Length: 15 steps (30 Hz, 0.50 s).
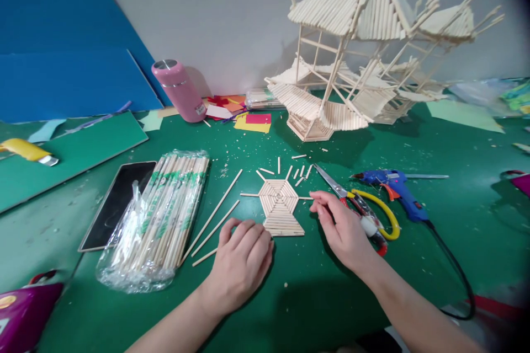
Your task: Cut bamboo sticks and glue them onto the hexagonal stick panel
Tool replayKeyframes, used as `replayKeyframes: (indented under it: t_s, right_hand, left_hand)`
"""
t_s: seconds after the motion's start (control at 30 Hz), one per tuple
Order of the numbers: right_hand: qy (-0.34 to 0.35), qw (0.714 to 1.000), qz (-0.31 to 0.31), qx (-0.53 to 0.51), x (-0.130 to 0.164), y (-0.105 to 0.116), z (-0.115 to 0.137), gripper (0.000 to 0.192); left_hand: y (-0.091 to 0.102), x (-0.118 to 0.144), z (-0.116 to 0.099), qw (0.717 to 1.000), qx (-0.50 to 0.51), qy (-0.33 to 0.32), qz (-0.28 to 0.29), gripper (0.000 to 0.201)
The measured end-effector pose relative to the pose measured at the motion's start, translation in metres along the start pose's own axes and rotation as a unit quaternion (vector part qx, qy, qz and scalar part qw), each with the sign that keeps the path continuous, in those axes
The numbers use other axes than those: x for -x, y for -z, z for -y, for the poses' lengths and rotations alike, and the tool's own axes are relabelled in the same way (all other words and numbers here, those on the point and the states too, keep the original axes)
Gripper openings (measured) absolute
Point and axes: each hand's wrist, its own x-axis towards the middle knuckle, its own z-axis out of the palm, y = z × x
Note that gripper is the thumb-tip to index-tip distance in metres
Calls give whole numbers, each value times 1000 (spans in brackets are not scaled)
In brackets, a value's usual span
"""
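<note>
A flat panel of glued wooden sticks (284,215) lies on the green table, a web-like octagon above a flared base. Short sticks radiate from its upper part. My left hand (242,256) rests at the panel's lower left, fingers curled down and together, their tips hidden. The end of a wooden stick (205,257) runs up to this hand. My right hand (337,226) is on the other side, thumb and forefinger closed at the outer end of a short wooden stick (305,198) jutting from the panel. Cut stick pieces (301,171) lie above the panel.
Scissors (331,181), yellow-handled pliers (375,215) and a blue glue gun (387,179) lie right. A plastic-wrapped stick bundle (169,209) overlaps a dark tablet (111,209) at left. Behind stand a pink bottle (182,91) and a stick-built pavilion (331,74).
</note>
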Motion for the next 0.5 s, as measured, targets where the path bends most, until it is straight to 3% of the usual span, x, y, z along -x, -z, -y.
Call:
replayKeyframes:
  t_s: [0.1,0.2,0.27,0.37,0.43,0.5]
  right_hand:
    - [11,999,-26,-22,2,4,4,22]
    - [47,998,-12,-44,11,8,21,19]
    - [106,992,48,-55,20,8,34,23]
    - [175,977,115,-44,32,4,45,21]
    - [179,979,97,-7,37,1,42,24]
    - [170,982,74,34,38,-1,35,32]
  left_hand:
    - [12,-4,-7,998,42,45,-34,5]
    - [24,-10,-24,977,188,97,15,12]
    - [29,-13,-38,936,321,128,67,20]
    - [33,-12,-54,844,483,185,142,28]
    - [34,-8,-60,796,543,212,162,28]
    - [36,-3,-62,775,572,220,156,30]
